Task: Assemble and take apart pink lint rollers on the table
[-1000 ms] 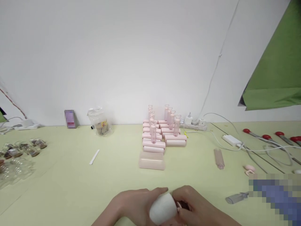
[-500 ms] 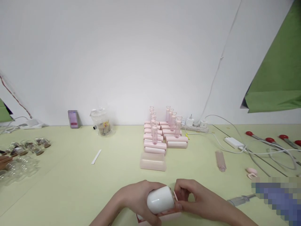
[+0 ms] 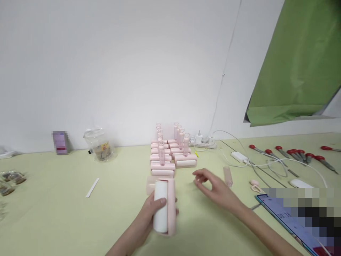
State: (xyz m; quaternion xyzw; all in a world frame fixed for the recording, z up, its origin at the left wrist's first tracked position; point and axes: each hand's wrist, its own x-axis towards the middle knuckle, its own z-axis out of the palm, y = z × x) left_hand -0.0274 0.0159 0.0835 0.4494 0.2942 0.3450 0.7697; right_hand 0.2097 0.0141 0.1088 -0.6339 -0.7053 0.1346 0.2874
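My left hand [image 3: 146,215] is wrapped round a lint roller [image 3: 161,209] with a white roll in a pink shell, tilted almost upright above the table. Its thumb presses on the white roll. My right hand [image 3: 217,190] holds nothing; its fingers are loosely curled and apart from the thumb. Just right of it lies a translucent pink handle [image 3: 227,176]. Behind the held roller, partly hidden, is a clear pink cover [image 3: 151,185]. A pink heart-shaped loop [image 3: 256,188] and a small pink cap [image 3: 254,182] lie farther right.
Several pink lint rollers [image 3: 163,166] with upright handles stand in two rows toward the wall. Right of them are a power strip [image 3: 204,145], cables, a white adapter [image 3: 239,156] and several red-handled tools [image 3: 293,153]. A phone [image 3: 286,220] lies front right. At left are a bagged cup [image 3: 102,151] and a white strip [image 3: 92,187].
My right hand has let go of the roller's end and moved away to the right. My left hand has turned the roller from lying sideways to nearly upright. The view has swung right.
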